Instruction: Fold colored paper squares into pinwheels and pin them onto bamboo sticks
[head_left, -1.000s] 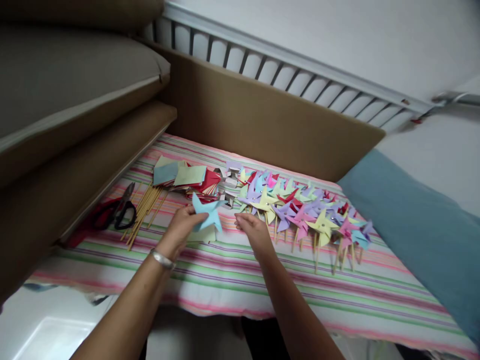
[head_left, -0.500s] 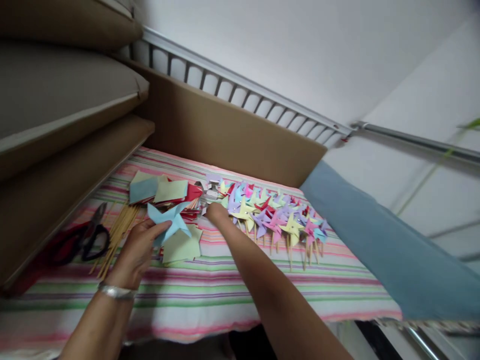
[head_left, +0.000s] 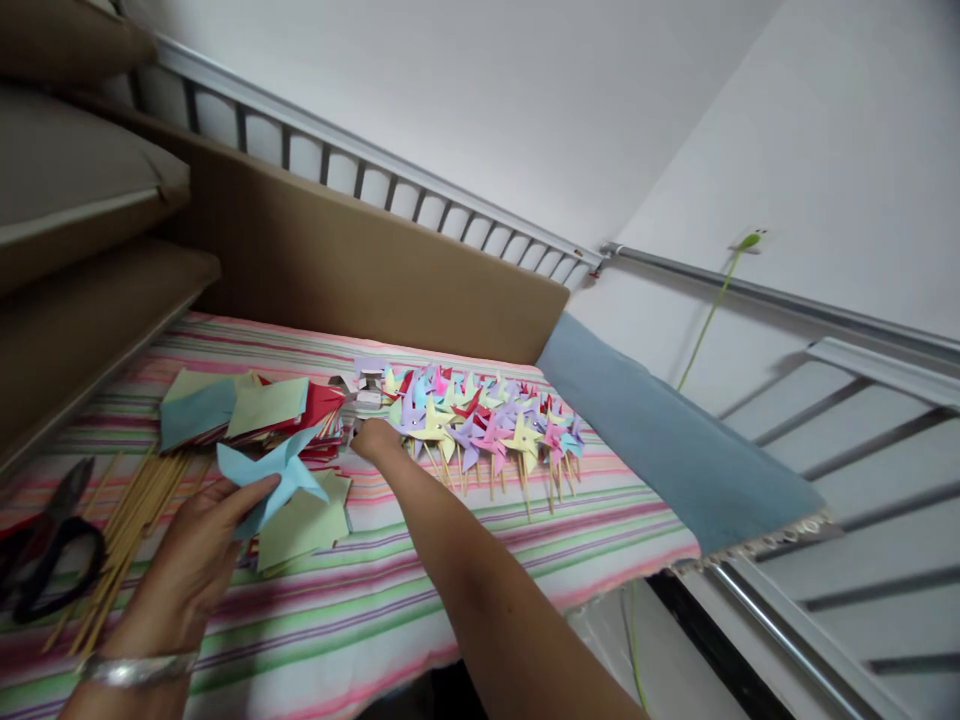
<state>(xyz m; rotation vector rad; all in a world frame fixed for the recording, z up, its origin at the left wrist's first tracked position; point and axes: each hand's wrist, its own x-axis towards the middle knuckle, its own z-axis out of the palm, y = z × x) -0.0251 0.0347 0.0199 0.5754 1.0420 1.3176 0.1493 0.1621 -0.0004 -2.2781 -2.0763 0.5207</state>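
A light blue paper pinwheel point(head_left: 277, 470) is pinched between the thumb and fingers of my left hand point(head_left: 206, 530), its blades folded in to the middle. My right hand point(head_left: 375, 440) reaches to the small box point(head_left: 369, 385) behind the paper stacks; its fingers are hidden, so I cannot tell what they touch. Just left of it lie stacked coloured paper squares point(head_left: 266, 405). Pale green squares point(head_left: 304, 525) lie beneath the pinwheel. Several finished pinwheels point(head_left: 480, 430) on sticks, in pink, purple, yellow, red and blue, lie in rows to the right.
Thin wooden sticks point(head_left: 127, 535) and black-handled scissors point(head_left: 56, 540) lie at the left on the striped cloth point(head_left: 315, 630). Brown padded slabs point(head_left: 90, 290) are piled at the left. A brown board point(head_left: 360, 260) stands along the back, before a metal railing point(head_left: 375, 140).
The view has swung to the right, so everything sits further left in the picture. My left hand still holds the blue pinwheel, and my right hand stays by the small box.
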